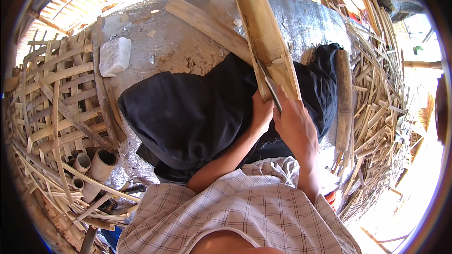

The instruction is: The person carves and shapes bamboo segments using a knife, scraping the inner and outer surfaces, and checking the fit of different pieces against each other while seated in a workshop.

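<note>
A split half of a bamboo culm (264, 28) slants away from my lap, its hollow side facing up. My left hand (262, 115) is closed around its near left edge. In my right hand (297, 121) is a knife (272, 90), its narrow blade lying along the inside of the left wall near the bottom end. The fingers of both hands are close together there, and part of the knife's handle is hidden in the right hand. Beneath the bamboo, dark trousers (183, 117) cover my bent legs.
Another bamboo strip (207, 26) lies on the grey ground (155, 42) under the far end. A pale stone block (115, 56) sits at left beside woven bamboo lattice (61, 94) and upright bamboo tubes (101, 164). At right are a bamboo pole (344, 99) and heaped split strips (376, 117).
</note>
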The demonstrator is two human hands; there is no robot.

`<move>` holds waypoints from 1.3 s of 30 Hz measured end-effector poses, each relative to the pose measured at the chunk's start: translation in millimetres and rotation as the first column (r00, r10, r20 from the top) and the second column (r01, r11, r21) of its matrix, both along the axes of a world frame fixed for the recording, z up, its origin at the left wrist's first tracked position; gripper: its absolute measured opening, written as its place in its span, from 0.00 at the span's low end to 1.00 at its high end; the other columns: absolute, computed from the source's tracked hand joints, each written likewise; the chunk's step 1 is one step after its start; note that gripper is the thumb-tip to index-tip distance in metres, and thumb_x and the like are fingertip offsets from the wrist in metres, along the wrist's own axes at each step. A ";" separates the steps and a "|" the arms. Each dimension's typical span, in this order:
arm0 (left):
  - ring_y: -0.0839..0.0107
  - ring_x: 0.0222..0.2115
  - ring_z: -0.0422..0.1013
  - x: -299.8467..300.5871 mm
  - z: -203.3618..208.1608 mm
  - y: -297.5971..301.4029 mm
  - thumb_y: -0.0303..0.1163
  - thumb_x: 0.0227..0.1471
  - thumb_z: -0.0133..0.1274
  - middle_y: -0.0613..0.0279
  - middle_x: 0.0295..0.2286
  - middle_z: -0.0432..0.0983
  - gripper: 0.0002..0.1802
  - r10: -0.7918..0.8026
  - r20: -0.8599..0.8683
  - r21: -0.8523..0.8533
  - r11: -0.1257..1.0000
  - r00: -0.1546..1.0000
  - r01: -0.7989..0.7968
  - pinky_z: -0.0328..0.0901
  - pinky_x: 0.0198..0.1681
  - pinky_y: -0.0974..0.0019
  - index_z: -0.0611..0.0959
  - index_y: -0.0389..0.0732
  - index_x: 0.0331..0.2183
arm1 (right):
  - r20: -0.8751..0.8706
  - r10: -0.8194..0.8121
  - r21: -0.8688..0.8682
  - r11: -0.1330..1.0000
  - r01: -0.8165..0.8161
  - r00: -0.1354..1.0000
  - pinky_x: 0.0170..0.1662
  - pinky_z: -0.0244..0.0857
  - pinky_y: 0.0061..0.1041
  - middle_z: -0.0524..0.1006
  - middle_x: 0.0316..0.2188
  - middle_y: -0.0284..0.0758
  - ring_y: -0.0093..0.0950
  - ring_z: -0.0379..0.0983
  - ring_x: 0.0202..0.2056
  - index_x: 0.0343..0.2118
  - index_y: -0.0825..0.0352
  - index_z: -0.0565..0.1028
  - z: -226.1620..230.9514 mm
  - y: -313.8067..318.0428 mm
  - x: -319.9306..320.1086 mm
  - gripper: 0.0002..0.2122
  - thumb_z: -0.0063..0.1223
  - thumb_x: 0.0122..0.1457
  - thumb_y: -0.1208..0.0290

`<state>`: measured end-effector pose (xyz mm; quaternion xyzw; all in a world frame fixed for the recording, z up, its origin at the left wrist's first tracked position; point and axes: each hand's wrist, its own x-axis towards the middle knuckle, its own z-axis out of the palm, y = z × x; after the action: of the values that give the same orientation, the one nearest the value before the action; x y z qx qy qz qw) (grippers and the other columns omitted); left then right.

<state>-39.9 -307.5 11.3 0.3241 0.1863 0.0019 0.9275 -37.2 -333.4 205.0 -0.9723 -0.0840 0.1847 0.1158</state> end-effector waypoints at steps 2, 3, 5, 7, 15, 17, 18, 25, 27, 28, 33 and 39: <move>0.72 0.41 0.76 3.8 7.5 1.4 0.11 0.52 0.38 0.55 0.42 0.77 0.26 0.005 -0.045 0.006 1.000 0.999 -0.005 0.73 0.41 0.67 0.74 0.32 0.52 | 0.023 -0.005 0.007 1.000 0.005 1.000 0.48 0.71 0.46 0.78 0.39 0.54 0.51 0.76 0.44 0.62 0.63 0.68 -2.8 -6.2 1.5 0.24 0.56 0.62 0.71; 0.73 0.41 0.77 4.5 9.5 6.1 0.14 0.57 0.44 0.56 0.43 0.77 0.21 -0.040 -0.050 -0.028 0.999 0.998 0.039 0.74 0.41 0.68 0.74 0.33 0.52 | 0.044 0.005 0.008 1.000 -0.005 0.999 0.48 0.71 0.45 0.78 0.40 0.54 0.51 0.76 0.44 0.62 0.62 0.68 -5.4 -6.4 6.0 0.24 0.55 0.62 0.71; 0.73 0.42 0.76 4.5 15.1 12.1 0.17 0.58 0.44 0.57 0.43 0.77 0.20 -0.064 -0.055 -0.071 0.996 0.996 0.060 0.72 0.45 0.67 0.74 0.32 0.53 | 0.065 0.039 -0.003 0.999 -0.039 0.997 0.48 0.71 0.45 0.78 0.40 0.53 0.50 0.76 0.45 0.62 0.66 0.68 -8.9 -1.6 16.5 0.24 0.54 0.61 0.72; 0.74 0.42 0.75 0.6 16.6 10.9 0.24 0.63 0.50 0.58 0.43 0.78 0.18 -0.071 0.006 -0.083 0.994 0.997 0.072 0.71 0.45 0.69 0.74 0.34 0.54 | 0.117 0.031 0.046 0.998 -0.037 0.993 0.47 0.71 0.44 0.78 0.39 0.53 0.50 0.76 0.44 0.61 0.69 0.68 -29.7 3.3 30.4 0.24 0.54 0.60 0.74; 0.75 0.39 0.77 1.3 -4.3 11.7 0.28 0.62 0.56 0.60 0.40 0.79 0.20 -0.037 -0.005 -0.181 0.983 0.999 0.036 0.72 0.40 0.69 0.74 0.34 0.53 | 0.329 0.041 0.133 0.987 -0.089 0.943 0.37 0.78 0.43 0.81 0.30 0.55 0.51 0.82 0.34 0.38 0.80 0.76 -86.8 56.5 80.2 0.09 0.44 0.60 0.80; 0.75 0.38 0.77 0.5 -7.8 9.5 0.29 0.61 0.57 0.60 0.40 0.79 0.20 -0.034 -0.009 -0.212 0.977 0.999 0.032 0.72 0.39 0.69 0.75 0.33 0.53 | 0.345 0.049 0.109 0.990 -0.092 0.937 0.38 0.78 0.42 0.82 0.31 0.54 0.49 0.83 0.35 0.36 0.79 0.78 -98.5 65.2 95.1 0.09 0.46 0.59 0.79; 0.75 0.38 0.77 -2.0 -8.4 9.1 0.30 0.61 0.58 0.60 0.40 0.79 0.21 -0.039 -0.014 -0.201 0.979 0.999 0.035 0.72 0.39 0.69 0.75 0.33 0.53 | 0.337 0.070 0.067 0.993 -0.098 0.939 0.38 0.78 0.42 0.82 0.31 0.53 0.49 0.83 0.36 0.35 0.78 0.79 -102.4 70.1 108.3 0.09 0.47 0.59 0.79; 0.74 0.36 0.78 6.6 12.8 13.3 0.28 0.61 0.57 0.58 0.38 0.81 0.17 -0.112 -0.025 -0.127 0.986 0.993 0.108 0.74 0.37 0.67 0.76 0.31 0.50 | 0.288 0.091 -0.076 0.994 -0.072 0.953 0.45 0.77 0.44 0.83 0.37 0.51 0.48 0.82 0.42 0.39 0.70 0.82 -137.6 98.7 188.8 0.11 0.47 0.60 0.76; 0.74 0.35 0.77 3.8 18.4 12.1 0.29 0.62 0.55 0.60 0.36 0.80 0.15 -0.073 -0.010 -0.217 0.974 0.997 0.069 0.74 0.35 0.67 0.77 0.32 0.49 | 0.281 0.033 -0.040 0.999 -0.023 0.959 0.46 0.77 0.44 0.83 0.38 0.50 0.48 0.82 0.43 0.40 0.70 0.82 -148.3 106.6 190.9 0.11 0.47 0.61 0.75; 0.74 0.34 0.77 0.8 22.5 8.1 0.30 0.63 0.55 0.61 0.35 0.79 0.14 -0.066 -0.004 -0.264 0.962 0.998 0.063 0.73 0.35 0.67 0.77 0.33 0.48 | 0.276 -0.006 -0.025 1.000 0.014 0.961 0.46 0.77 0.43 0.83 0.38 0.49 0.48 0.82 0.43 0.40 0.70 0.82 -150.2 103.1 193.7 0.11 0.47 0.61 0.75; 0.77 0.34 0.75 -2.2 -32.2 3.6 0.33 0.65 0.53 0.66 0.34 0.77 0.15 -0.069 0.158 -0.119 0.989 0.985 0.089 0.70 0.33 0.68 0.77 0.38 0.50 | 0.240 -0.001 0.017 1.000 -0.003 0.971 0.45 0.77 0.43 0.83 0.36 0.51 0.48 0.82 0.42 0.44 0.73 0.79 -123.8 102.8 149.0 0.12 0.47 0.61 0.76; 0.80 0.42 0.74 4.1 -3.0 1.5 0.33 0.62 0.57 0.63 0.40 0.79 0.20 -0.020 -0.035 -0.033 0.999 0.999 0.019 0.69 0.43 0.67 0.76 0.37 0.53 | 0.311 0.000 -0.017 1.000 0.005 0.951 0.42 0.77 0.44 0.83 0.34 0.51 0.49 0.82 0.39 0.46 0.74 0.77 -104.1 56.0 89.0 0.13 0.46 0.60 0.79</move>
<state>-35.8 -306.0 8.3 0.3106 0.1994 -0.0160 0.9293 51.8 -277.4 100.8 -0.9903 -0.0983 0.0300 0.0931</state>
